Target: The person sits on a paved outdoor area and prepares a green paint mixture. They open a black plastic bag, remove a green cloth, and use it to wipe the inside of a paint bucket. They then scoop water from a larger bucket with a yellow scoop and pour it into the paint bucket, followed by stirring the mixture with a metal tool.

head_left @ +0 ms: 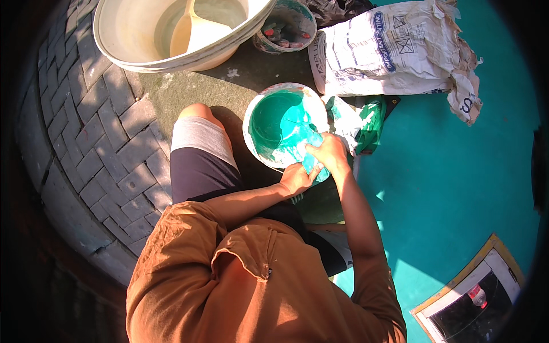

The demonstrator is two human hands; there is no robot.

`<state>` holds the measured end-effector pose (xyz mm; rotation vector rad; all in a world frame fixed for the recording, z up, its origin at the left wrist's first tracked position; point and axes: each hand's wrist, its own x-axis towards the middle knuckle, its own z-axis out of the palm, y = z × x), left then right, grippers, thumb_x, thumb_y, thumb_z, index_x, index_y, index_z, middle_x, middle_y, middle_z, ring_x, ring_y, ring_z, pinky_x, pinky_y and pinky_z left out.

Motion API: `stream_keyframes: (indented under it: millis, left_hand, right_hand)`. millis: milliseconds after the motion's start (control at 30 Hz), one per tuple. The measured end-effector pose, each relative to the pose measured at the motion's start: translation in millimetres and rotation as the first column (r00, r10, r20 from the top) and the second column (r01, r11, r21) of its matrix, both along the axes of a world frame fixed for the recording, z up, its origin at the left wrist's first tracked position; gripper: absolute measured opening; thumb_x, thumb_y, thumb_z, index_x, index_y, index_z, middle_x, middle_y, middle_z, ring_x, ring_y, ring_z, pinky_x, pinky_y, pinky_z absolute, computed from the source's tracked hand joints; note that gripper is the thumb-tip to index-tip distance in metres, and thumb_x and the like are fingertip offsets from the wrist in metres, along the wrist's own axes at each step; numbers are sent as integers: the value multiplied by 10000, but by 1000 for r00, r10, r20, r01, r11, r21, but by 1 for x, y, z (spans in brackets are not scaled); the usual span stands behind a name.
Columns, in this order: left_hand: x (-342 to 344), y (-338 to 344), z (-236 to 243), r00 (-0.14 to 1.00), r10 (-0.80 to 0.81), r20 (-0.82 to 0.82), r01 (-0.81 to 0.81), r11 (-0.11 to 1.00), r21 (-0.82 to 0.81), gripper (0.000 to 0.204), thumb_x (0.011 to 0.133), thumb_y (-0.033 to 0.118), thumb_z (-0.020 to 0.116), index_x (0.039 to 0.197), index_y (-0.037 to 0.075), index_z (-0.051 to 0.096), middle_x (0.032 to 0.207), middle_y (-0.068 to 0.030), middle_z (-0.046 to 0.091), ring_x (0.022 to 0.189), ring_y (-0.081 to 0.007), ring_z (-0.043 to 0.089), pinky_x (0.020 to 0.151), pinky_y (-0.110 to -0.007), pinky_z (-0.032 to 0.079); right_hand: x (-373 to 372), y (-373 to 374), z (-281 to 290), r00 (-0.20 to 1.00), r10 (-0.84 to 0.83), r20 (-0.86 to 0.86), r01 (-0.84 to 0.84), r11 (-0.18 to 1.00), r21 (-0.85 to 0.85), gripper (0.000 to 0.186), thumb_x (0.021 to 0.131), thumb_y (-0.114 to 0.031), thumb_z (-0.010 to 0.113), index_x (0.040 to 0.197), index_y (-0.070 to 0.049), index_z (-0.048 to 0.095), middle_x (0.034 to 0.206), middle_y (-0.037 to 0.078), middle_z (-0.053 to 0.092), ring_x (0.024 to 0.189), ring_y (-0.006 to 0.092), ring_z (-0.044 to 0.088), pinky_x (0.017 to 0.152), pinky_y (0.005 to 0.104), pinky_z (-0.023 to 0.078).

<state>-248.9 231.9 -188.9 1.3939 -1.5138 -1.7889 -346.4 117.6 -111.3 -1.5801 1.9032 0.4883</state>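
Observation:
A white bucket point(250, 132) with teal paint inside stands in front of me, its rim smeared with paint. At its near right rim, both my hands grip a limp teal, paint-coated piece point(310, 150) that looks like a plastic pouch or cloth; its exact kind is unclear. My right hand point(331, 153) closes around it from the right. Lower down, my left hand point(296, 179) pinches it just outside the rim, close to the right hand. The upper end of the piece hangs over the bucket's opening, against the wet paint.
A large pale basin point(128, 60) holding a pale dipper point(197, 34) stands far left. Beside it is a smaller bucket point(306, 41) containing reddish items. A torn white sack point(389, 48) and a green-white packet point(369, 126) lie right. A framed panel point(423, 311) sits near right.

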Motion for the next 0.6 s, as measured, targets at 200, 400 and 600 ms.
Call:
stream_keyframes:
  millis: [200, 400, 600]
  left_hand:
    - [-4, 2, -9, 998, -37, 55, 35, 999, 40, 445, 987, 499, 473, 1006, 93, 653, 748, -224, 659, 750, -444, 634, 677, -515, 495]
    - [7, -6, 16, 997, 72, 12, -72, 997, -10, 532, 977, 522, 480, 855, 35, 658, 657, -229, 632, 676, -450, 623, 629, -510, 491]
    - [4, -10, 27, 996, -9, 94, 6, 1000, 27, 686, 962, 568, 481, 685, -39, 637, 615, -276, 601, 654, -467, 620, 624, -519, 488]
  right_hand:
    - [-4, 2, -9, 999, 39, 7, -39, 999, -29, 483, 729, -401, 741, 1035, -28, 710, 839, 213, 704, 852, 367, 692, 796, 451, 531]
    - [-10, 6, -19, 998, 48, -50, -46, 998, 49, 473, 813, -426, 672, 1124, -71, 699, 987, 182, 717, 986, 345, 677, 871, 438, 522]
    - [-14, 12, -11, 997, 43, -71, -43, 999, 0, 505, 865, -422, 633, 1208, -52, 662, 1023, 215, 703, 993, 356, 674, 885, 441, 516]
